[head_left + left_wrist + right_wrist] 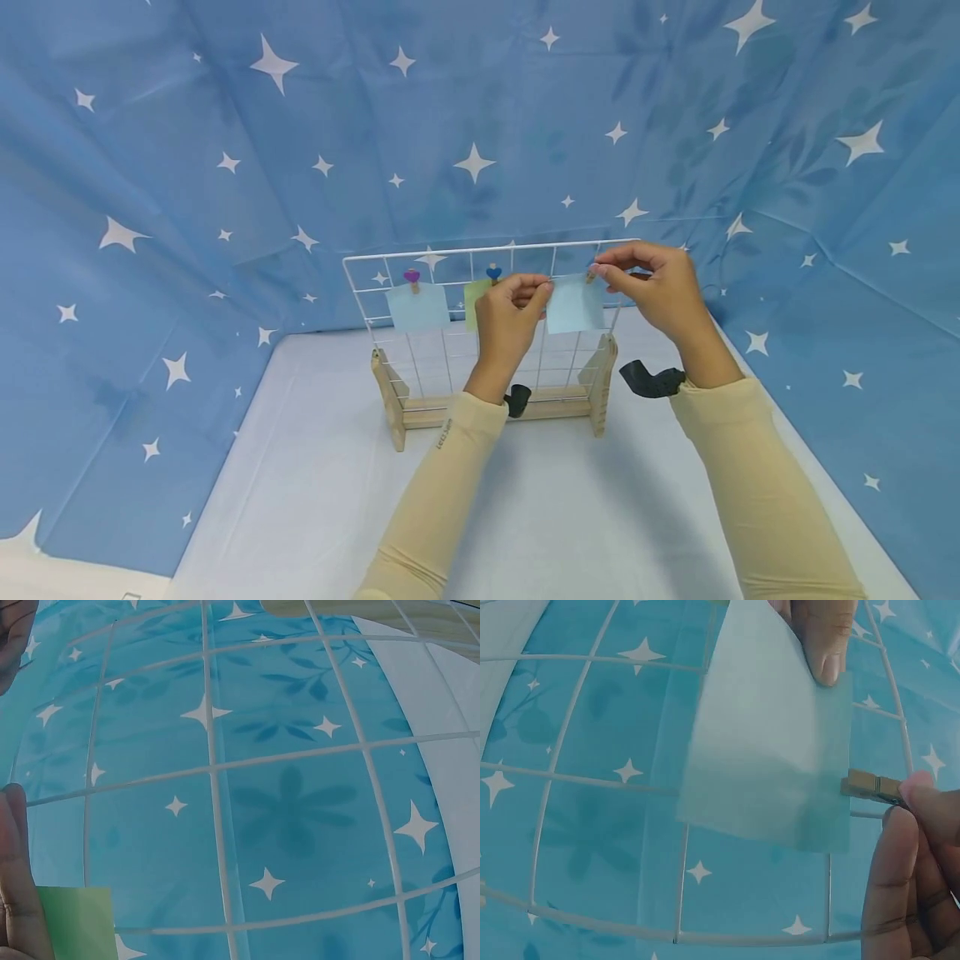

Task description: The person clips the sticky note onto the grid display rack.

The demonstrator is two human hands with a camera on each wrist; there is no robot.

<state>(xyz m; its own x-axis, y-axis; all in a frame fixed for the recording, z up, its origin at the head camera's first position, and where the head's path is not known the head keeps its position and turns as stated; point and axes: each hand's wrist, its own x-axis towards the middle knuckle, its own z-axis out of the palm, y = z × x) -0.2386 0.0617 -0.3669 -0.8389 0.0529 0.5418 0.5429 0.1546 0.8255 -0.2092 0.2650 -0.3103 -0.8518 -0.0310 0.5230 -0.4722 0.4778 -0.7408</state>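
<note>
A light blue paper note (574, 305) lies against the white wire grid (450, 252), and my left hand (508, 323) pinches it at its upper left edge. My right hand (660, 287) holds a small wooden clothespin (874, 786) between thumb and fingertips. The clothespin's tip is right at the note's edge in the right wrist view, where the paper looks bent. Left of my hands, another blue note (418, 310) hangs under a clothespin with a purple heart (412, 276). A green note (472, 304) under a blue heart clothespin (493, 272) is partly hidden by my left hand.
The grid stands in a wooden base (495, 412) on a white-covered table (315, 467). Behind it hangs a blue cloth (360, 133) with white stars. Black wrist mounts (651, 380) stick out from both wrists near the grid.
</note>
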